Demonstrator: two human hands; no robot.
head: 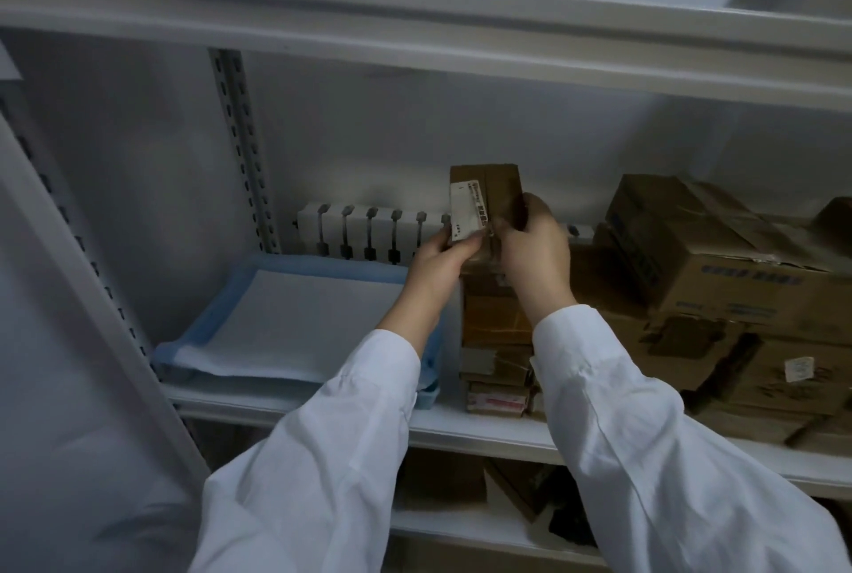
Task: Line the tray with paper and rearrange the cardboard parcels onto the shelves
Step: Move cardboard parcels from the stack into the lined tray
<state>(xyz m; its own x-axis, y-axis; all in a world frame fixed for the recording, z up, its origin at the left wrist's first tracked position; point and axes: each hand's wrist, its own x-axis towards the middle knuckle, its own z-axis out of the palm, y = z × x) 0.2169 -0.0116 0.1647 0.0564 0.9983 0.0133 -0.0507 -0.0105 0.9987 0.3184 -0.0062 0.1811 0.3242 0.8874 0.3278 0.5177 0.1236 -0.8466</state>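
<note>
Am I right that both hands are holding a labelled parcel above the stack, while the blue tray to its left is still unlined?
Not quite: the head view shows the blue tray already lined with white paper. The rest holds: the left hand and right hand hold the labelled parcel above the stack.

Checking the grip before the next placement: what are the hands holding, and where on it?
Both hands hold one small cardboard parcel: left hand at its labelled lower left side, right hand at its lower right side.
</note>
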